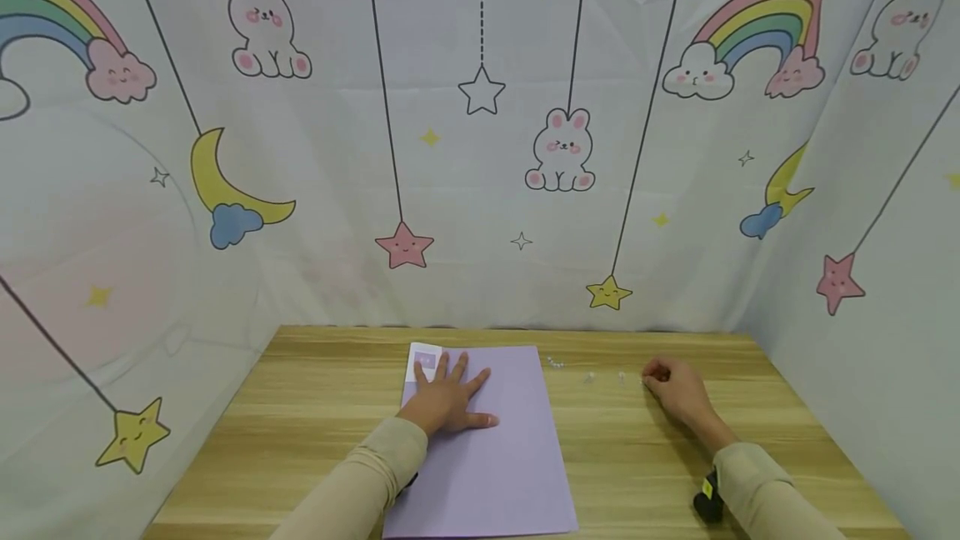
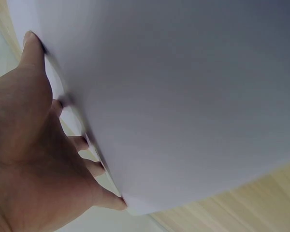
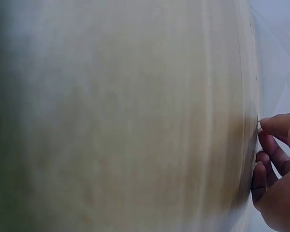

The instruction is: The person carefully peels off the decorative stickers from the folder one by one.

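Observation:
My left hand (image 1: 444,402) lies with fingers spread on a flat purple sheet (image 1: 502,473), pressing near its upper left. A white card with a small purple picture (image 1: 425,359) shows at that corner, partly under the fingertips. In the left wrist view the fingers (image 2: 94,166) run along the sheet's surface. On the right, my right hand (image 1: 678,390) rests low at the table, thumb and forefinger pinching a tiny pale piece, mostly hidden by the fingertips. Beside it, to the left, lie two small clear pieces (image 1: 621,377) and a short curved row of clear beads (image 1: 555,362).
The wood-grain table (image 1: 637,473) carries everything and ends at a white cloth backdrop (image 1: 330,190) with printed rabbits, stars and rainbows. Cloth also closes in the left and right sides. A black wrist device (image 1: 707,500) sits under the right sleeve.

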Demonstrator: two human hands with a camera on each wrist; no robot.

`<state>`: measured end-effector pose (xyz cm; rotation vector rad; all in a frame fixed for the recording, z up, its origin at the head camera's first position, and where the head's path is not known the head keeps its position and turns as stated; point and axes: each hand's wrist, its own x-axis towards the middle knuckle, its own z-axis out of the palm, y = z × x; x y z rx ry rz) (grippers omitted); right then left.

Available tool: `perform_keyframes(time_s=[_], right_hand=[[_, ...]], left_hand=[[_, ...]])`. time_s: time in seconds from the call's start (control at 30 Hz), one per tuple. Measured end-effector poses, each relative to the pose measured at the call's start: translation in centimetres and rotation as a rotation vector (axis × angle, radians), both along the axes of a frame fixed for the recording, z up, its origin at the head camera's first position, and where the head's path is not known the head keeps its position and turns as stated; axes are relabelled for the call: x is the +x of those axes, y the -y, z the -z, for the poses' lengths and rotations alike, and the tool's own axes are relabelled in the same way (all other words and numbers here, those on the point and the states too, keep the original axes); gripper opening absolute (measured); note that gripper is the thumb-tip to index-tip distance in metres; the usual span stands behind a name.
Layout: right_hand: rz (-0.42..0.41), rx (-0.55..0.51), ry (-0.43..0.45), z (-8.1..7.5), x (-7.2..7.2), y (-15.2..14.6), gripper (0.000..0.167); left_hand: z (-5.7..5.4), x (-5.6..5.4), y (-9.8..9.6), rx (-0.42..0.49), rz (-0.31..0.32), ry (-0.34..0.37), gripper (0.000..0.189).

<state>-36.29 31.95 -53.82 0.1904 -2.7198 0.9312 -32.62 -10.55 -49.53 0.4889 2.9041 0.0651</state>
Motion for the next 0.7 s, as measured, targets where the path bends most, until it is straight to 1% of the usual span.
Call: perform_keyframes(time_s=[0.1,0.23,0.5,0.7], right_hand=[[-0.004,0.007,0.012,-0.03,0.03,0.0,0.004],[0.001,0.018,0.022,-0.12,0.09,0.08,0.007],[0.004,0.022,0.013,0.06,-0.06,0.1,0.004],[-0.002,0.013,0.006,-0.17,0.06,0.13,0.005]], left_hand=[[-0.09,0.07,0.0,0.009,0.0,-0.001,0.09],[-0.17,0.15,0.01,0.017,-0.001,0.001,0.09],[0.07,-0.06,0.03,0.011,-0.001,0.003,0.09],[-0.01,-0.03,0.06,0.009,0.002,0.001,0.091]])
